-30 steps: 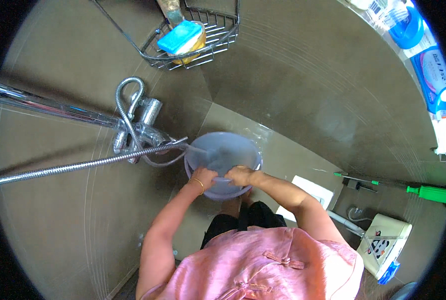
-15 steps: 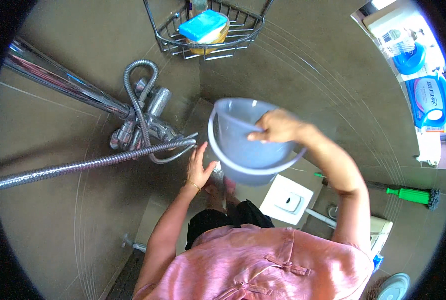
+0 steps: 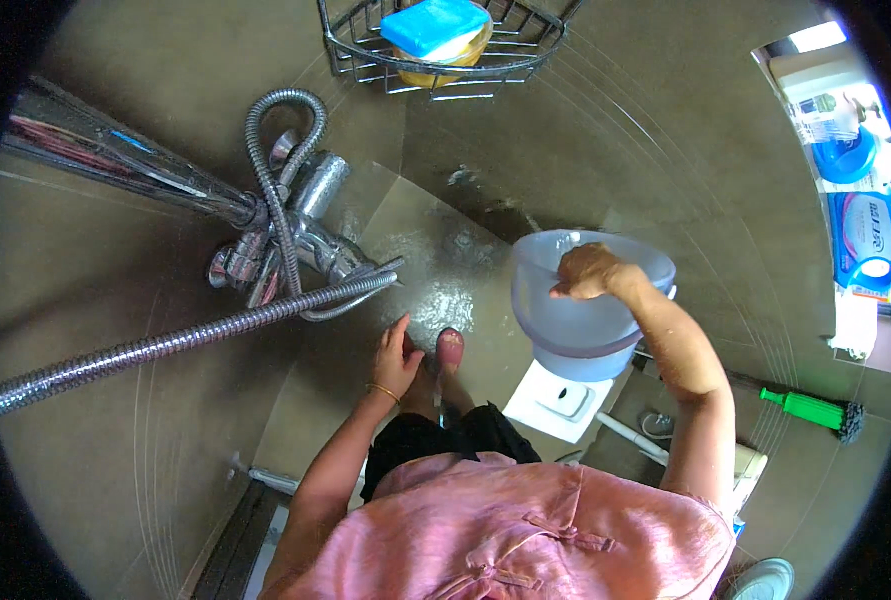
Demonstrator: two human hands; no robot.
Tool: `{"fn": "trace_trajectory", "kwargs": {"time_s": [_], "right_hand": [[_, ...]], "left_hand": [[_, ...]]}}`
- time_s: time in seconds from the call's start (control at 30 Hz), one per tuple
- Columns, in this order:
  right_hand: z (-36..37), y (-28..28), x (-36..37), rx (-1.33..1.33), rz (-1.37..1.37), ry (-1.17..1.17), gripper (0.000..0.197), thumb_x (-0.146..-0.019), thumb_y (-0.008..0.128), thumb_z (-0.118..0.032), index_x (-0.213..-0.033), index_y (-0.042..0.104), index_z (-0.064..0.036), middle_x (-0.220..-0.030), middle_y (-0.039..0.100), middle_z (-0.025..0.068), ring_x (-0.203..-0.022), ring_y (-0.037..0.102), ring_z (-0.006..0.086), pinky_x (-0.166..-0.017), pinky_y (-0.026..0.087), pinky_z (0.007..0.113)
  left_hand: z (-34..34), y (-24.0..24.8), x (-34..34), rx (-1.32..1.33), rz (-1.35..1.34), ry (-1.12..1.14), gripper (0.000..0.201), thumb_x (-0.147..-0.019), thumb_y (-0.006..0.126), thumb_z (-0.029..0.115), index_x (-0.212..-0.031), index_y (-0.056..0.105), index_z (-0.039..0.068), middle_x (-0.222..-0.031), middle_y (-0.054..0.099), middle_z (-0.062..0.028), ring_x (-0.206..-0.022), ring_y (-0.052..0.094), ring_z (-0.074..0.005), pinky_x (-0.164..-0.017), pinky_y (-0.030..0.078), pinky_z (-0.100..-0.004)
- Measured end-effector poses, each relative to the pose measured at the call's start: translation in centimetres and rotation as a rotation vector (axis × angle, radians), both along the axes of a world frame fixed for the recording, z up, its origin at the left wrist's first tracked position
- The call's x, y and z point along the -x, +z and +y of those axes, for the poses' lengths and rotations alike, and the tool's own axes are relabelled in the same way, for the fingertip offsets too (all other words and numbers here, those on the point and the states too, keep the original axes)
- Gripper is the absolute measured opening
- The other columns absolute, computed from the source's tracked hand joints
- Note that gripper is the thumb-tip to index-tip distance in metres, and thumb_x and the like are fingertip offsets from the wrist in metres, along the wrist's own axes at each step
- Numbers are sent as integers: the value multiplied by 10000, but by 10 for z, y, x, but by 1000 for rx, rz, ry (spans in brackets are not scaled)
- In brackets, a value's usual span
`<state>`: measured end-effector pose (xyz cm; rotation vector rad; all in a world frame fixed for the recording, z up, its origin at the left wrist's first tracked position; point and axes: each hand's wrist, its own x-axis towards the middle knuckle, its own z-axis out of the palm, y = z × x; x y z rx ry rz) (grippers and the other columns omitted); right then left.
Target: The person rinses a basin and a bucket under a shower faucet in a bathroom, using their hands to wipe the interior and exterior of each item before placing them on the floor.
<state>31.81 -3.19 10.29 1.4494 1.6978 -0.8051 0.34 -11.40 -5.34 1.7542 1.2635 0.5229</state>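
Note:
A translucent bluish-grey bucket point(image 3: 586, 325) hangs at the right of centre, its mouth turned up toward me. My right hand point(image 3: 594, 270) is closed over the bucket's mouth and holds it; whether the fingers grip the rim or the handle is hidden. Empty, my left hand point(image 3: 397, 360) hangs below the metal shower hose point(image 3: 206, 325), with fingers stretched out and apart from it. Beyond that hand, the chrome tap point(image 3: 321, 240) juts from the wall, the hose looping around it.
Wet, shiny floor point(image 3: 446, 300) lies ahead of my feet. A white square toilet fixture point(image 3: 551, 405) sits partly behind the bucket. A wire corner basket point(image 3: 456, 82) holds a blue block point(image 3: 436, 25). At right are a green-handled brush point(image 3: 811, 407) and a blue bottle point(image 3: 866, 240) on a ledge.
My right hand has carried the bucket to the right and slightly nearer, uncovering the wet floor and a foot. My left hand has stayed nearly in place, a little lower.

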Motion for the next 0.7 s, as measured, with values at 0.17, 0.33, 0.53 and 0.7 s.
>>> {"fn": "trace_trajectory", "kwargs": {"time_s": [0.17,0.33,0.53,0.7], "right_hand": [[-31,-46,45,8,180,191,398,-753,499,-431,-742,625,-53,-767,605,128,-790,562,306,-695,433,397],[-71,-101,78,-46,332,332,330,-714,554,-401,-711,627,-80,-727,604,94,-772,568,276,-663,441,382],[-107,-159,130,-397,378,599,75,-606,554,-185,-599,620,-150,-685,589,11,-755,548,202,-641,438,318],[-93,-151,148,-388,375,669,83,-621,542,-162,-626,620,-135,-703,586,9,-780,545,192,-615,444,299]], "left_hand": [[-3,-7,-12,57,19,-93,663,-638,620,89,-1230,323,88,-1134,433,-152,-1056,384,-332,-890,299,-396],[-9,-28,-21,-72,-2,-55,691,-655,605,101,-1261,272,116,-1178,399,-158,-1065,394,-334,-872,343,-424],[-24,-39,-4,1623,-858,776,604,-687,602,412,-1182,379,148,-1163,433,-112,-1065,416,-309,-793,375,-509],[-56,-68,1,1542,-788,1116,486,-741,581,303,-1118,404,54,-1119,445,-145,-953,483,-334,-746,473,-462]]}}
